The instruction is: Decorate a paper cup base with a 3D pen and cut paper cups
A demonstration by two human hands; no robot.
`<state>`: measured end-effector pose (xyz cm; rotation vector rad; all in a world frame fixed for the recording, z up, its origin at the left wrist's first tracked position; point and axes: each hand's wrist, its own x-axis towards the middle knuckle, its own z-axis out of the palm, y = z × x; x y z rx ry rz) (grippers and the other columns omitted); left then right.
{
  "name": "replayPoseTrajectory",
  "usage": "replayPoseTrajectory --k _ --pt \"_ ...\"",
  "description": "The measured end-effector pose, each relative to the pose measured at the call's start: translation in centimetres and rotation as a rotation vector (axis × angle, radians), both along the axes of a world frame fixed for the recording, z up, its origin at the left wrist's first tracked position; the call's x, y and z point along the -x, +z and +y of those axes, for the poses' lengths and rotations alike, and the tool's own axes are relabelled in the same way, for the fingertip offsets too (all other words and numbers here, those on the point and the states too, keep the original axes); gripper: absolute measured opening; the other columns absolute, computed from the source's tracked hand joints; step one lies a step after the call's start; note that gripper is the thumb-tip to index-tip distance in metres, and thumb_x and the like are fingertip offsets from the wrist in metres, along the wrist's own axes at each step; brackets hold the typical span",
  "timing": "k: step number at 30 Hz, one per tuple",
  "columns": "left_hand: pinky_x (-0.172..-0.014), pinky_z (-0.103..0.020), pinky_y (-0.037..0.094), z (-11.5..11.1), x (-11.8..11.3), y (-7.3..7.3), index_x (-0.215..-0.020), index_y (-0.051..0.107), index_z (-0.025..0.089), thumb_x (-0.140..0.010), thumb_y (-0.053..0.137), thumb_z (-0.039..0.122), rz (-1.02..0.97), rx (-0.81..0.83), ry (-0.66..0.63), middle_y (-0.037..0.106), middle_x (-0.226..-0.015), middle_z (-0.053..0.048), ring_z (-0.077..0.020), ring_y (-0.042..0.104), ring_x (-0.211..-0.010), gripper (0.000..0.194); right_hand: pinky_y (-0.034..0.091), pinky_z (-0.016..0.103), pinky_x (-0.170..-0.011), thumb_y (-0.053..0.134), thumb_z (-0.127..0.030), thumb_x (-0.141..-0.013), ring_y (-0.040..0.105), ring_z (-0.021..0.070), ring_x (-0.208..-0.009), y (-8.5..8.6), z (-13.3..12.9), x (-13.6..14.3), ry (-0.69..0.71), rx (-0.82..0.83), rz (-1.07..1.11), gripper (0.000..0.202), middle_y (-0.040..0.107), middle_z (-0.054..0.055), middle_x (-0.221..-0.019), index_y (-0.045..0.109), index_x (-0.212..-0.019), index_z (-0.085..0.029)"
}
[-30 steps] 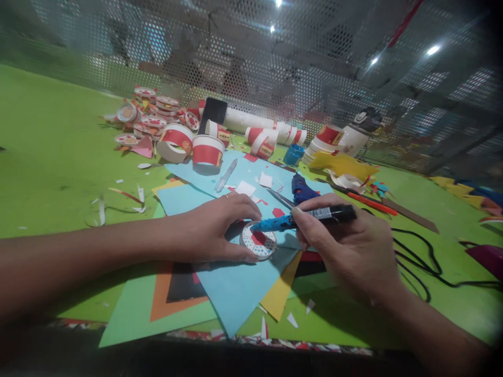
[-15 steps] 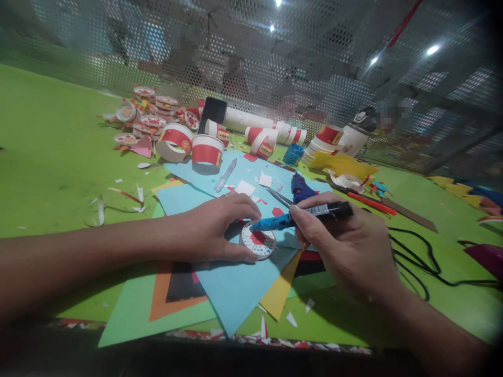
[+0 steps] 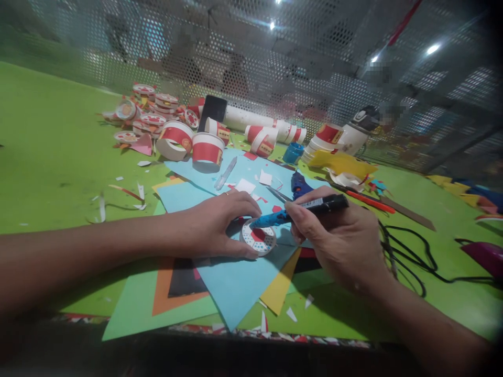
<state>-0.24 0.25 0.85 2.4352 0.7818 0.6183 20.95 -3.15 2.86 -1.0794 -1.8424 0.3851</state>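
Note:
My left hand [image 3: 226, 222] grips a small round white disc [image 3: 265, 244] between thumb and fingers, holding it on light blue paper [image 3: 231, 290]. The disc carries a red shape in its middle and blue dots around it. In my right hand [image 3: 340, 235] is a marker [image 3: 310, 209] with a black end and a blue-smeared front, its tip at the disc's upper edge. A thin pointed metal tool [image 3: 278, 193] also sticks out from the right hand's fingers; its rear part is hidden. Behind that hand lies a dark blue glue gun [image 3: 299, 186].
Red-and-white paper cups [image 3: 207, 151] and a blue jar [image 3: 293, 153] stand behind the paper. Decorated discs [image 3: 151, 121] pile up at the back left. A black cable [image 3: 416, 256] and an orange-handled tool [image 3: 371, 201] lie at right. Paper scraps [image 3: 291, 314] line the front edge.
My right hand has shifted slightly left with the marker, whose tip stays at the disc's upper edge. The left hand and disc stay nearly in place.

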Motion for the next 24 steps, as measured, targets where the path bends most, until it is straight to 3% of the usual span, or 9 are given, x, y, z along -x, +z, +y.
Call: replayPoseTrajectory --k 4,12,24 --pt "-0.091 -0.040 0.045 0.0 -0.1 0.1 -0.111 0.062 0.013 -0.076 0.075 0.039 0.037 -0.009 0.011 0.059 -0.112 -0.012 -0.0265 0.055 -0.105 0.045 0.040 0.025 -0.048 0.067 -0.031 -0.086 0.048 0.0087 -0.047 -0.4 -0.1 -0.1 0.075 -0.019 -0.011 0.017 0.052 -0.005 -0.056 0.063 -0.078 -0.017" --pt "-0.091 -0.038 0.046 -0.1 0.0 -0.2 -0.111 0.062 0.012 -0.074 0.076 0.041 0.024 -0.035 0.029 0.059 -0.114 -0.012 -0.0260 0.056 -0.106 0.049 0.038 0.026 -0.041 0.067 -0.038 -0.085 0.050 0.0106 -0.042 0.5 -1.0 -0.2 -0.084 -0.084 0.114 0.019 0.055 -0.005 -0.050 0.063 -0.077 -0.021" --pt "-0.095 -0.040 0.044 0.0 0.0 -0.2 -0.110 0.062 0.014 -0.075 0.076 0.039 -0.014 -0.010 -0.009 0.060 -0.115 -0.012 -0.0252 0.055 -0.109 0.045 0.042 0.026 -0.047 0.066 -0.039 -0.086 0.049 0.0101 -0.047 0.1 -0.7 -0.4 -0.041 -0.063 0.012 0.023 0.055 -0.004 -0.056 0.064 -0.073 -0.020"
